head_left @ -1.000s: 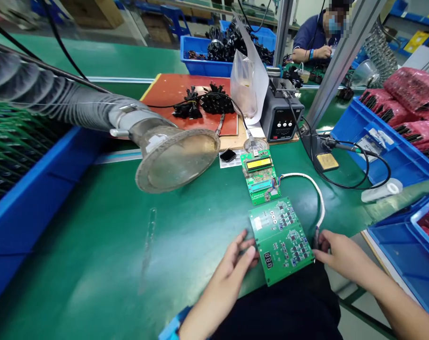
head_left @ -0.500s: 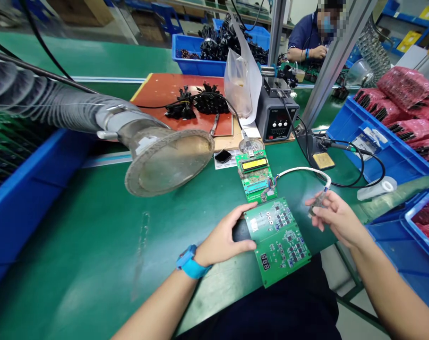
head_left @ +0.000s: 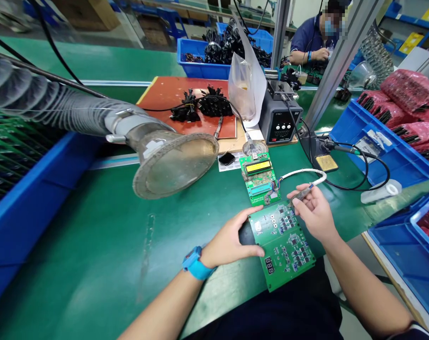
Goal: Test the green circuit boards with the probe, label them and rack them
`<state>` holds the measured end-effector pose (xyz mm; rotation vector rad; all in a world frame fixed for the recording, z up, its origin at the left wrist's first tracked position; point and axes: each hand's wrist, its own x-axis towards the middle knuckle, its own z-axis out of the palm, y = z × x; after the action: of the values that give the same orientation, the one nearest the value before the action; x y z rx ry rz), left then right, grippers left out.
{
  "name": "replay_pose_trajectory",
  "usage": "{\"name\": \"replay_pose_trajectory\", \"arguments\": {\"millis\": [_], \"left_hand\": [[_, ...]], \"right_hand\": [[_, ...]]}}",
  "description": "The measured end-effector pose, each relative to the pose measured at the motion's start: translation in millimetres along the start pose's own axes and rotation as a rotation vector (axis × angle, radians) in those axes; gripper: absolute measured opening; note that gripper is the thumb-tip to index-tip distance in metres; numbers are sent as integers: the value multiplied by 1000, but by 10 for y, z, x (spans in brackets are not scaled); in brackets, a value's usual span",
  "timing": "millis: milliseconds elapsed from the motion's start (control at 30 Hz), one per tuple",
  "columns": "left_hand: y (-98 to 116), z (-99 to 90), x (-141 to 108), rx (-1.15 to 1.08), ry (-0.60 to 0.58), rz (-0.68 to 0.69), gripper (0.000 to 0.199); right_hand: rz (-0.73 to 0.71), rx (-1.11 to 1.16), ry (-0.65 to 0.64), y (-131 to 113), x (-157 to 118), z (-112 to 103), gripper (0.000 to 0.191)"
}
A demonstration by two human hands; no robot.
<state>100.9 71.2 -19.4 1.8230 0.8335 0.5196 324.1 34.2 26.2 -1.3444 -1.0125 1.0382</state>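
Your right hand (head_left: 315,212) pinches the cable plug (head_left: 301,192), tip aimed at 8 o'clock toward the circuit board (head_left: 283,243). Your left hand (head_left: 232,238) grips the board's left edge.

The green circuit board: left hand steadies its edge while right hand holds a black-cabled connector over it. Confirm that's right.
Not quite. The head view shows the left hand steadying the green circuit board, but the connector in the right hand hangs on a white cable, not black.

Red seven-segment display (head_left: 269,265) on near green circuit board (head_left: 288,250): shows "888". Soldering station (head_left: 281,120) front label, white paper label (head_left: 226,163) print: too small, unreadable.
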Motion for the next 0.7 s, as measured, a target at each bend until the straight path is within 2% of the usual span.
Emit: {"name": "replay_pose_trajectory", "arguments": {"millis": [333, 567, 700], "left_hand": [[4, -5, 6, -23, -5, 7, 95], [3, -6, 13, -37, 4, -14, 95], [5, -5, 12, -46, 12, -18, 96]], "right_hand": [[-71, -92, -89, 93, -24, -41, 23], [-100, -307, -196, 18, -8, -90, 27], [-131, -324, -190, 23, -16, -78, 23]]}}
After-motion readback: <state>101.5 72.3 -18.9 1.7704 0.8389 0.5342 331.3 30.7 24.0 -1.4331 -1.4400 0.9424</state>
